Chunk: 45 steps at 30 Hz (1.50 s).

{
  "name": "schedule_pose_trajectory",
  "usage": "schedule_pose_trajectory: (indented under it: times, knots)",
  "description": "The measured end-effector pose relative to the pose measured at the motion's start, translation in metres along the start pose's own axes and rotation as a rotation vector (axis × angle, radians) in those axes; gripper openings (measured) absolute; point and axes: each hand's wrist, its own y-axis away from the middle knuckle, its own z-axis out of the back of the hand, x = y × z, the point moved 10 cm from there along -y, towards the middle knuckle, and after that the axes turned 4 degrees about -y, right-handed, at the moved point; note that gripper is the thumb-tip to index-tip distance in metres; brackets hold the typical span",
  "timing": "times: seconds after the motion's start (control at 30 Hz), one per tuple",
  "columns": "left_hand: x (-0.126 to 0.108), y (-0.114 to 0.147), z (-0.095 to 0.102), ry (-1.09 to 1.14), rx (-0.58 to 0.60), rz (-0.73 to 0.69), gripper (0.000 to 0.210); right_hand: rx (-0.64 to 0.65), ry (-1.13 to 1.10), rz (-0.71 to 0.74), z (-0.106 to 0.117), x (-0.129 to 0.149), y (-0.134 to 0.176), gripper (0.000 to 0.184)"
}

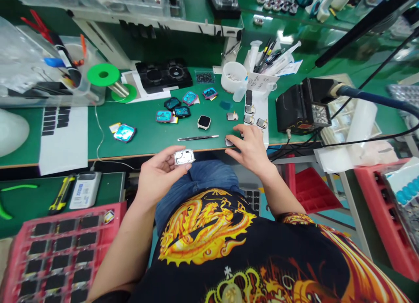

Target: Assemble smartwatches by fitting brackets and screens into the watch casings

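My left hand (pixel 160 172) grips a silver watch case (pixel 184 157) between thumb and fingers, its inside facing up, just off the bench's front edge. My right hand (pixel 250 148) is at the bench edge with thumb and fingers apart. Beside its index fingertip lies a small silver watch part (pixel 228 141), partly covered; whether the finger presses on it I cannot tell. Tweezers (pixel 198 138) lie between the hands. Behind them sits a watch with a dark screen (pixel 204 122). A similar silver part (pixel 232 116) lies beyond my right hand.
Several silver parts (pixel 249 119) rest on a white strip. Blue-filmed watch pieces (pixel 164 116) are grouped at centre left. A black soldering station (pixel 303 106) with a thick cable stands right. A solder spool (pixel 104 74) stands left; a red tray (pixel 108 242) is lower left.
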Motion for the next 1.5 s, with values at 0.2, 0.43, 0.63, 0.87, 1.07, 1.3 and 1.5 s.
schedule_pose_trajectory:
  times: [0.2,0.43,0.63,0.87,1.07,1.3,1.5]
  knots:
    - [0.002,0.000,-0.005,0.030,0.036,-0.003,0.055,-0.034,-0.003,0.065,0.003,0.004,0.003,0.029]
    - [0.004,0.000,-0.008,0.007,0.078,-0.014,0.054,-0.058,-0.122,0.068,0.009,0.004,-0.008,0.020]
    - [0.005,0.002,-0.007,0.001,0.082,0.006,0.056,0.026,-0.229,0.016,0.006,-0.006,-0.033,0.020]
    - [0.008,0.003,-0.005,0.000,0.054,0.034,0.056,0.122,-0.228,0.006,-0.002,-0.015,-0.045,0.023]
    - [0.010,0.001,-0.006,0.006,0.050,0.053,0.057,0.122,-0.228,0.020,-0.002,-0.020,-0.035,0.035]
    - [0.012,0.002,-0.009,0.023,0.062,0.061,0.056,0.180,-0.203,0.035,-0.001,-0.021,-0.038,0.032]
    - [0.012,0.004,-0.009,0.025,0.059,0.068,0.057,0.224,-0.199,0.092,-0.003,-0.022,-0.041,0.033]
